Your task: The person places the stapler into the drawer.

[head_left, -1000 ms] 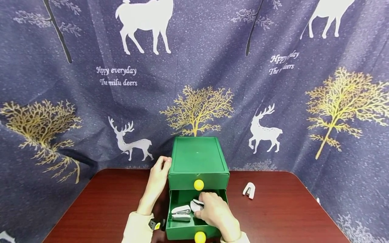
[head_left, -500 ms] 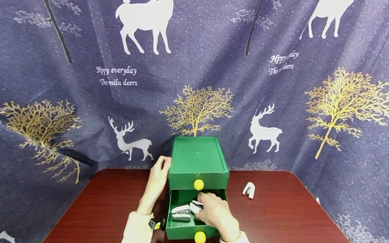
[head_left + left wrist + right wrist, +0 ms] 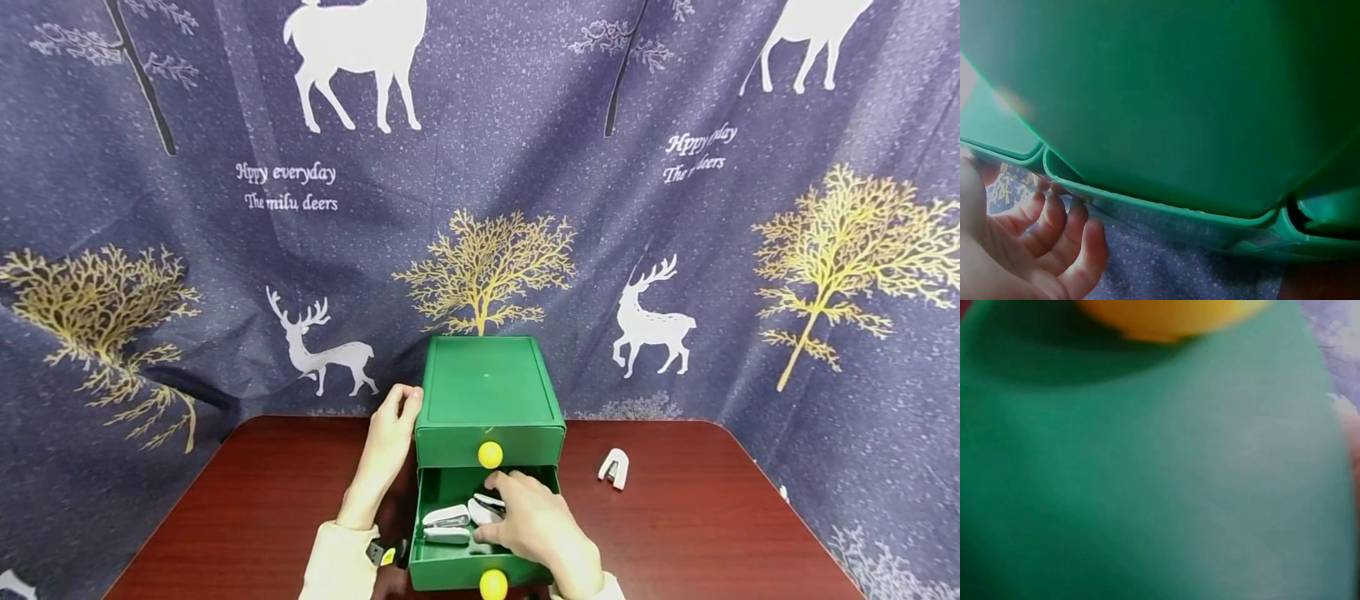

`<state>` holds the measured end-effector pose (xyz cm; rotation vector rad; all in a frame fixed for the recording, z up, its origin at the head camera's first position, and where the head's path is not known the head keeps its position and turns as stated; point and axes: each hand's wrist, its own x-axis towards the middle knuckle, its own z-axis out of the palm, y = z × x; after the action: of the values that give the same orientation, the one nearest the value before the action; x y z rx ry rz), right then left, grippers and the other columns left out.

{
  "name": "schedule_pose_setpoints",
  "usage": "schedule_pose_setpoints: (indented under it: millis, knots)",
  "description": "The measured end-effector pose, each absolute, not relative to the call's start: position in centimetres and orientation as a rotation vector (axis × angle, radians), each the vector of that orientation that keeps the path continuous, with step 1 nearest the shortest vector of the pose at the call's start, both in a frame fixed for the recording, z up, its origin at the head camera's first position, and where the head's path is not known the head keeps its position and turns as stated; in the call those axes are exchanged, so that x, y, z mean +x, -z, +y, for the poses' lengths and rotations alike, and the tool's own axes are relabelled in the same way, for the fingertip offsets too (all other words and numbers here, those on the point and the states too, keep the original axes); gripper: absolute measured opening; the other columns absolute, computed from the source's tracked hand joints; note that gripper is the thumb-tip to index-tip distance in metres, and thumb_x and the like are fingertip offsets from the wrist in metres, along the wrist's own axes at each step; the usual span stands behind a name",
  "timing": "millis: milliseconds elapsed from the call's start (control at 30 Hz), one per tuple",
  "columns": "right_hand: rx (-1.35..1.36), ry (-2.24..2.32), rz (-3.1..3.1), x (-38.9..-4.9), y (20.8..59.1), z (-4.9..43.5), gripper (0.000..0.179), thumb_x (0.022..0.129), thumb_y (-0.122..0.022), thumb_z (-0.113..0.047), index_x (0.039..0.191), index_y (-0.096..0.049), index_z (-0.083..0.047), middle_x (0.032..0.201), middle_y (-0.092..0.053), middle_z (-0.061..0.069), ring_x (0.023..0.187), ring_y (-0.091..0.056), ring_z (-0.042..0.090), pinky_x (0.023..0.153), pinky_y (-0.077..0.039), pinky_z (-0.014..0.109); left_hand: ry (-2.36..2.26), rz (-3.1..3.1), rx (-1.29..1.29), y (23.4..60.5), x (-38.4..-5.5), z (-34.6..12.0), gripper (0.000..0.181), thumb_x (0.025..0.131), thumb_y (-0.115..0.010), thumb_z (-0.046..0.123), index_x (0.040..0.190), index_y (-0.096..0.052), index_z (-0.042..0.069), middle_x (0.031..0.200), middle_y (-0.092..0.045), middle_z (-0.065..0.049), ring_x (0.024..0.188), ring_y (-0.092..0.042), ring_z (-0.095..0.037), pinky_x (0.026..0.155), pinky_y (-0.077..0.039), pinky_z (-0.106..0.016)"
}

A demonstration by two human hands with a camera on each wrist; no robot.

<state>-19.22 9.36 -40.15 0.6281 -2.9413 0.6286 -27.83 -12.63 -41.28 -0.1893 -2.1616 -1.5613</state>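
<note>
A green drawer unit stands on the table with its lower drawer pulled out. Inside that drawer lie several small white staplers: one stapler at the left, another stapler in front of it, and a third stapler beside my right hand. That hand reaches in from the right, thumb and fingers spread around the third stapler, which it partly hides. My left hand rests its fingertips at the unit's left side; the left wrist view shows its fingers loosely bent there.
Another white stapler is on the brown table, right of the unit. The upper drawer is closed and has a yellow knob. A second yellow knob sticks out in front. A printed deer cloth hangs behind.
My right thumb and fingers have spread slightly apart, and the right wrist has shifted a little to the right. The left hand and the drawer stay where they were.
</note>
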Motion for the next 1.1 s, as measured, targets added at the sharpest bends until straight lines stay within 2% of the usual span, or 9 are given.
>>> schedule_pose_setpoints:
  millis: [200,300,400,500,733,933,1100]
  knots:
    - [0.73,-0.767,-2.916,-17.9,38.4,10.6,0.061,0.076,-0.08,-0.042,0.127,-0.061,-0.015,0.122,-0.059,0.005,0.112,-0.055,0.03,0.079,-0.047,0.055,1.56,-2.161,-0.187,41.3,-27.8,-12.6,0.027,0.102,-0.051,0.037,0.098,-0.061,0.012,0.078,-0.051,-0.004,0.081,-0.05,-0.023,0.075,-0.039,-0.035]
    - [0.782,-0.814,-2.923,-17.5,37.6,11.5,0.06,0.081,-0.077,-0.041,0.132,-0.059,-0.015,0.13,-0.057,0.005,0.12,-0.052,0.029,0.089,-0.045,0.055,1.554,-2.162,-0.186,41.3,-27.8,-12.6,0.027,0.102,-0.051,0.037,0.099,-0.061,0.012,0.081,-0.053,-0.005,0.083,-0.051,-0.023,0.077,-0.039,-0.036]
    - [0.845,-0.834,-2.888,-17.3,36.9,12.7,0.056,0.084,-0.075,-0.039,0.132,-0.058,-0.014,0.129,-0.059,0.003,0.119,-0.054,0.026,0.095,-0.044,0.049,1.547,-2.164,-0.185,41.3,-27.8,-12.6,0.027,0.102,-0.051,0.037,0.099,-0.061,0.012,0.084,-0.056,-0.006,0.085,-0.051,-0.023,0.079,-0.039,-0.037]
    - [0.85,-0.836,-2.838,-17.1,36.4,14.0,0.053,0.085,-0.075,-0.036,0.131,-0.059,-0.013,0.124,-0.062,0.001,0.113,-0.057,0.021,0.094,-0.045,0.044,1.547,-2.165,-0.187,41.3,-27.8,-12.6,0.028,0.102,-0.051,0.038,0.099,-0.061,0.012,0.086,-0.057,-0.006,0.086,-0.051,-0.023,0.08,-0.039,-0.037]
    - [0.669,-0.847,-2.781,-16.6,35.9,17.0,0.047,0.087,-0.074,-0.036,0.127,-0.061,-0.015,0.124,-0.061,-0.004,0.116,-0.056,0.019,0.096,-0.044,0.045,1.544,-2.16,-0.193,41.3,-27.8,-12.5,0.028,0.103,-0.051,0.037,0.099,-0.061,0.011,0.084,-0.056,-0.006,0.085,-0.051,-0.023,0.078,-0.039,-0.037]
    - [0.573,-0.912,-2.756,-16.8,35.9,19.3,0.036,0.087,-0.074,-0.032,0.118,-0.064,-0.016,0.113,-0.061,-0.007,0.099,-0.063,0.016,0.084,-0.051,0.035,1.548,-2.167,-0.181,41.3,-27.9,-12.5,0.027,0.102,-0.05,0.039,0.099,-0.061,0.014,0.08,-0.055,-0.004,0.081,-0.052,-0.022,0.075,-0.041,-0.035]
    - [0.542,-1.018,-2.746,-17.8,36.6,20.8,0.036,0.086,-0.075,-0.029,0.116,-0.063,-0.013,0.105,-0.065,-0.005,0.093,-0.064,0.016,0.079,-0.051,0.034,1.572,-2.161,-0.186,41.3,-27.9,-12.6,0.03,0.102,-0.049,0.041,0.099,-0.061,0.014,0.081,-0.055,-0.004,0.08,-0.052,-0.022,0.075,-0.041,-0.034]
